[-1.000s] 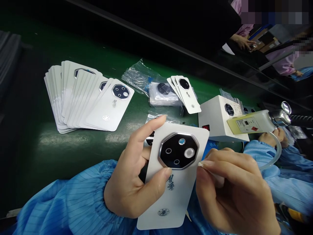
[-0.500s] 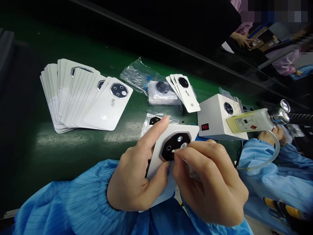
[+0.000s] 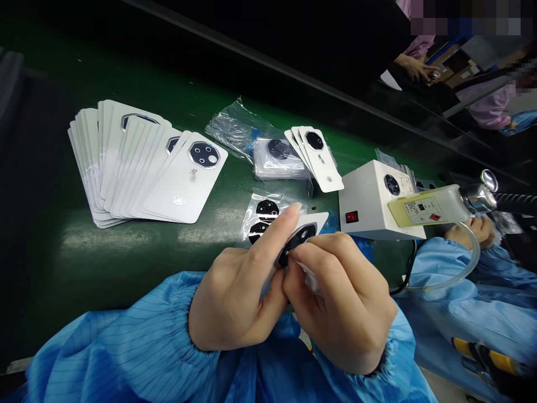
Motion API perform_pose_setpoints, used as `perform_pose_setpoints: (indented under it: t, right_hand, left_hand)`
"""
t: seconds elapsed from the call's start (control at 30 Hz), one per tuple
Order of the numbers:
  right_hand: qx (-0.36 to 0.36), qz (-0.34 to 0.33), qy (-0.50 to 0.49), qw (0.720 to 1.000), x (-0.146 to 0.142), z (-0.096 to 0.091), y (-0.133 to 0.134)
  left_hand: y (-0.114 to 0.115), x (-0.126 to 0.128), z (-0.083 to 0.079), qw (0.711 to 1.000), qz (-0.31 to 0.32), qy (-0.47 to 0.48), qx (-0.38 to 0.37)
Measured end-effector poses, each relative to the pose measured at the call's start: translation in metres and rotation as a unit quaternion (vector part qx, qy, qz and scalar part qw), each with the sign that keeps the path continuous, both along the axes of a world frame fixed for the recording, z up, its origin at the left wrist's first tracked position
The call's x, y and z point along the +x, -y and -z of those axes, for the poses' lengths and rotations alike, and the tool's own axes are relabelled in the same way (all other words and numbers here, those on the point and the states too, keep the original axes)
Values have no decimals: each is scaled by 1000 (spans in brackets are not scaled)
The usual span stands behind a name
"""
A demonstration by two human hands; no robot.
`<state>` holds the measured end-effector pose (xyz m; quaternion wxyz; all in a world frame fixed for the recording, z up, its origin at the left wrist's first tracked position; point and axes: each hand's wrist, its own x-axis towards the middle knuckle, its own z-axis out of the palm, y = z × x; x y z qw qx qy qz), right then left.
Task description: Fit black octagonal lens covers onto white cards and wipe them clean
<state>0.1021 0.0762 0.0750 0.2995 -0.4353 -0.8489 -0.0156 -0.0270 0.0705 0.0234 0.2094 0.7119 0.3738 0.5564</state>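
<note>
My left hand (image 3: 237,299) grips a white phone back cover (image 3: 315,220) with a black octagonal camera panel (image 3: 298,238), tilted away so only its top shows. My right hand (image 3: 342,305) is closed, its fingertips pinching a small white wipe or film against the camera panel. Both sleeves are blue. A fanned stack of white back covers (image 3: 142,168) lies on the green belt (image 3: 126,252) at the left. A plastic bag of black camera panels (image 3: 262,215) lies just beyond my hands.
A wrapped pack of covers (image 3: 279,159) with three loose covers (image 3: 316,157) sits at the middle back. A white box with a red switch (image 3: 369,204) and a white hand tool with hose (image 3: 432,207) stand right. Another person's blue sleeve (image 3: 461,280) lies beside it; other people work far right.
The cover has tipped away and dropped lower, and my right hand has moved left onto the camera panel, where it now pinches.
</note>
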Motion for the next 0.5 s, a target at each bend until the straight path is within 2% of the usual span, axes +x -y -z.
perform_pose_setpoints:
  t: [0.17,0.33,0.5]
  right_hand:
    - [-7,21,24,999,0,-3,3]
    - [18,31,41,999,-1,-2,3]
    - [39,27,25,999,-3,3,2]
  left_hand:
    - [-2,0,0,1000,0,-6,-4]
    - [-1,-2,-3,1000,12,-4,-7]
    - [0,-4,-5,997,51,36,-54]
